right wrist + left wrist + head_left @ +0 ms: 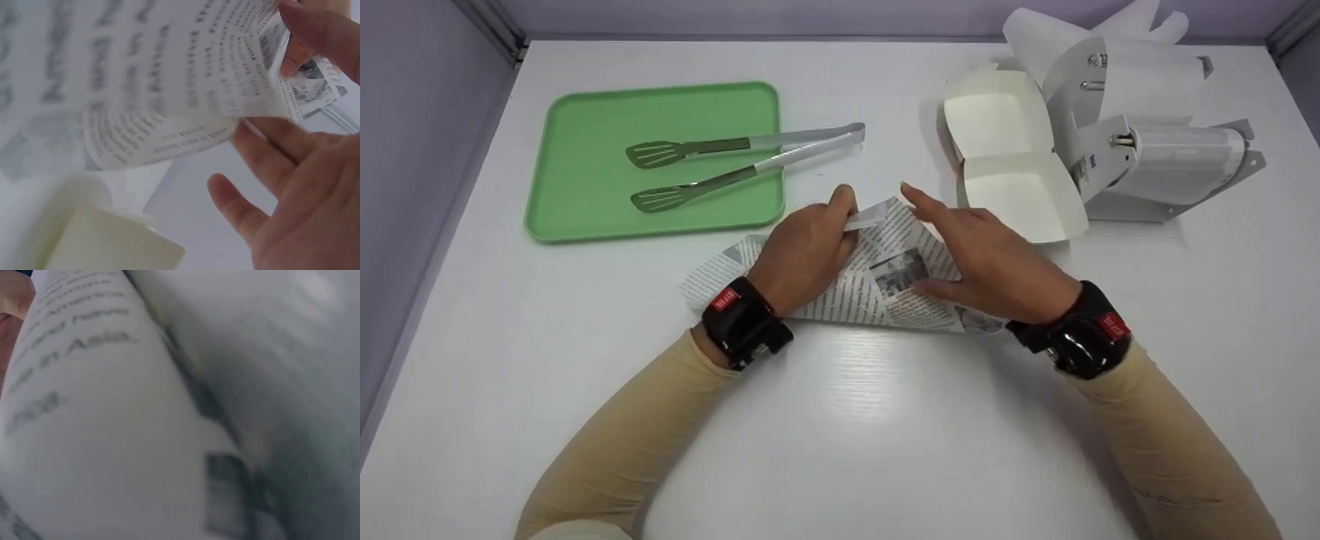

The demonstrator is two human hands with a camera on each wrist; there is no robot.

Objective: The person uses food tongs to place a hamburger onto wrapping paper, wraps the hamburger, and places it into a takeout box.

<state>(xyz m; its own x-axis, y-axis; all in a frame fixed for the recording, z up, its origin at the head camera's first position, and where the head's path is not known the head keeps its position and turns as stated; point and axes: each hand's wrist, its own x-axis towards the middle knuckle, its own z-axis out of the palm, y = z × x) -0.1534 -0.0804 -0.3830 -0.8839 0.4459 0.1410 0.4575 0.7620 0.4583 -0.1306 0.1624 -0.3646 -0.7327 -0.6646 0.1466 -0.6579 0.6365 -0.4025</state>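
Observation:
A sheet of newsprint-patterned wrapping paper (847,296) is folded over at the middle of the white table, its printed text large and blurred in the left wrist view. My left hand (808,251) grips the paper, thumb on top and fingers curled, with a pale folded edge sticking out beside the thumb. On the other side, my right hand (990,259) is spread at the paper's right part, thumb and index finger wide apart. The right wrist view shows fingers (261,149) of this hand reaching under the paper's edge. What lies inside the folds is hidden.
A green tray (585,217) sits at the back left, with metal tongs (802,154) lying partly on it. An open white carton (1020,187) stands behind my right hand. Farther right is a metal holder (1125,210) with a roll of film (1185,161) and white sheets.

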